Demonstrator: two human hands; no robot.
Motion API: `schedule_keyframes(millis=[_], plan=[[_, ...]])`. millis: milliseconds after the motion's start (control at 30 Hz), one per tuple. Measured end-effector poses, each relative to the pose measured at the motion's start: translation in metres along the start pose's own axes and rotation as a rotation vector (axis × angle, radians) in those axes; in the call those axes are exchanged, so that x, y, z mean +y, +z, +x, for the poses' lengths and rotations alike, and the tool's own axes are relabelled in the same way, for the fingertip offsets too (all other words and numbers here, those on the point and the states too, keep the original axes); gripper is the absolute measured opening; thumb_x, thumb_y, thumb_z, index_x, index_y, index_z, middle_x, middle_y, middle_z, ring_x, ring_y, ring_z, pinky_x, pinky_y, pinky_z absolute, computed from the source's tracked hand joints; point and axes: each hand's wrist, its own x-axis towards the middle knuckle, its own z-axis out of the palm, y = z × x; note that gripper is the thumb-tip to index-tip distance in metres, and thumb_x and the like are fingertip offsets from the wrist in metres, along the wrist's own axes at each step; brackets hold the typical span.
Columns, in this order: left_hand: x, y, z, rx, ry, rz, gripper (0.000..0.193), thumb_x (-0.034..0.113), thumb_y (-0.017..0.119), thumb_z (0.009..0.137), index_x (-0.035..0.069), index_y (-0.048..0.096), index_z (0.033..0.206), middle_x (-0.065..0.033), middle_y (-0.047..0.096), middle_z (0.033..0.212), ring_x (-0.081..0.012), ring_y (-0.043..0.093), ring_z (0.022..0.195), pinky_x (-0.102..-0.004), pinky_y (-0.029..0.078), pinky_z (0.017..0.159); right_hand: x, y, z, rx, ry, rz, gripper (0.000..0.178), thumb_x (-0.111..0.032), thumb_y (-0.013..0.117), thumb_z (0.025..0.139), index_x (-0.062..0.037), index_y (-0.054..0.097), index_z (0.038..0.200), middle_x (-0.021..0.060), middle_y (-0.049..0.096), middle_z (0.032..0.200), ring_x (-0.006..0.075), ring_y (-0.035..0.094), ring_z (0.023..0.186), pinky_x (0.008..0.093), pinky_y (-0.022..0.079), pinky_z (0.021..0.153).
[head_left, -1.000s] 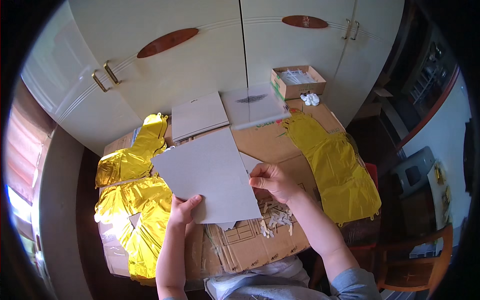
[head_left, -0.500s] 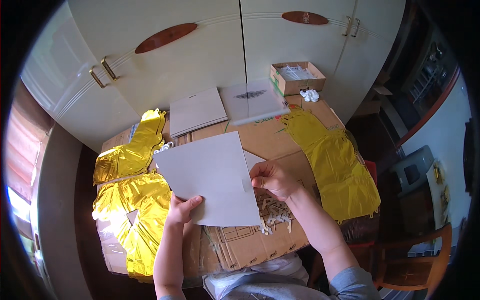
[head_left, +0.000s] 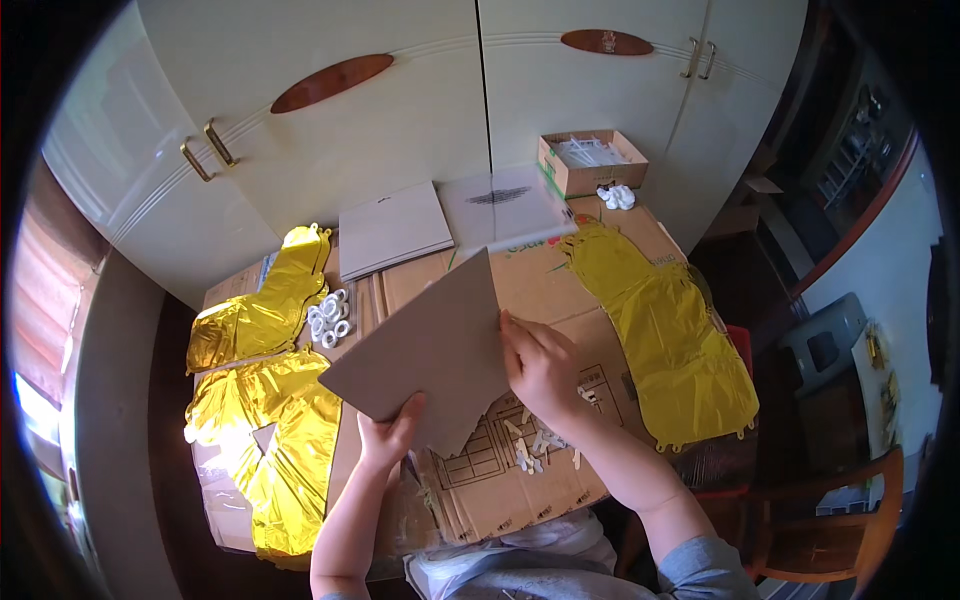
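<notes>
1. White cabinet doors (head_left: 420, 120) with brass handles stood behind a worktop covered in flattened cardboard (head_left: 530, 470).
2. Left hand (head_left: 390, 435) gripped the lower edge of a grey card sheet (head_left: 430, 345), thumb on top, fingers hidden under it.
3. Right hand (head_left: 540, 365) pinched the sheet's right edge, fingers curled over it.
4. Sheet was held tilted above the cardboard, mid-table, one corner pointing toward the cabinets.
5. Gold foil balloons (head_left: 265, 400) lay flat to the left; another gold balloon (head_left: 665, 335) lay to the right.
6. White rings (head_left: 330, 318) sat in a pile just beside the left balloons.
7. Small white pieces (head_left: 530, 450) were scattered on the cardboard below the right hand.
8. Two grey pads (head_left: 395, 228) lay at the back, near an open box (head_left: 592, 160) of white parts.
</notes>
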Motion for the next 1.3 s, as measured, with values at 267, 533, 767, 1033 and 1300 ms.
schedule_keyframes(millis=[267,533,767,1033,1300], plan=[[-0.01,-0.008,0.0,0.039,-0.245,-0.264,0.023,0.004,0.065,0.072,-0.001,0.057,0.093,-0.005,0.06,0.087,-0.0123,0.056,0.079,-0.026,0.045,0.071,0.002,-0.012,0.006,-0.21,0.446,0.585,0.01,-0.008,0.061,0.078,0.0001,0.063,0.083,0.0048,0.062,0.068,0.0089,0.055,0.055,0.0239,0.042,0.047],[-0.009,-0.019,0.004,-0.073,-0.49,-0.58,0.045,0.011,0.072,0.066,-0.001,0.051,0.105,-0.0081,0.059,0.094,-0.0181,0.057,0.086,-0.0326,0.045,0.078,0.012,-0.028,0.01,-0.713,1.119,1.731,0.012,-0.011,0.065,0.077,-0.0023,0.059,0.082,0.0047,0.06,0.074,0.0117,0.057,0.065,0.0239,0.047,0.059],[-0.012,-0.018,0.007,-0.113,-0.56,-0.691,0.054,0.012,0.074,0.063,-0.001,0.048,0.109,-0.0095,0.057,0.097,-0.0206,0.057,0.088,-0.0339,0.046,0.078,0.012,-0.024,0.004,-0.783,1.064,1.789,0.013,-0.012,0.065,0.077,-0.0038,0.054,0.079,0.0048,0.06,0.078,0.0141,0.059,0.07,0.0271,0.05,0.064],[-0.016,-0.016,0.005,-0.205,-0.606,-0.676,0.058,0.012,0.075,0.063,0.0,0.047,0.112,-0.0094,0.057,0.1,-0.0207,0.056,0.091,-0.0344,0.046,0.079,-0.004,-0.029,0.004,-0.938,1.028,1.645,0.016,-0.009,0.061,0.08,-0.0005,0.056,0.092,0.0052,0.061,0.082,0.0131,0.061,0.074,0.0273,0.051,0.067],[-0.014,-0.024,0.005,-0.182,-0.514,-0.699,0.054,0.011,0.075,0.063,0.0,0.049,0.109,-0.0096,0.058,0.098,-0.0207,0.056,0.09,-0.0346,0.046,0.079,-0.001,-0.03,0.017,-0.705,1.106,1.633,0.015,-0.013,0.059,0.083,-0.0004,0.058,0.092,0.0038,0.061,0.081,0.0089,0.058,0.069,0.0216,0.048,0.061]])
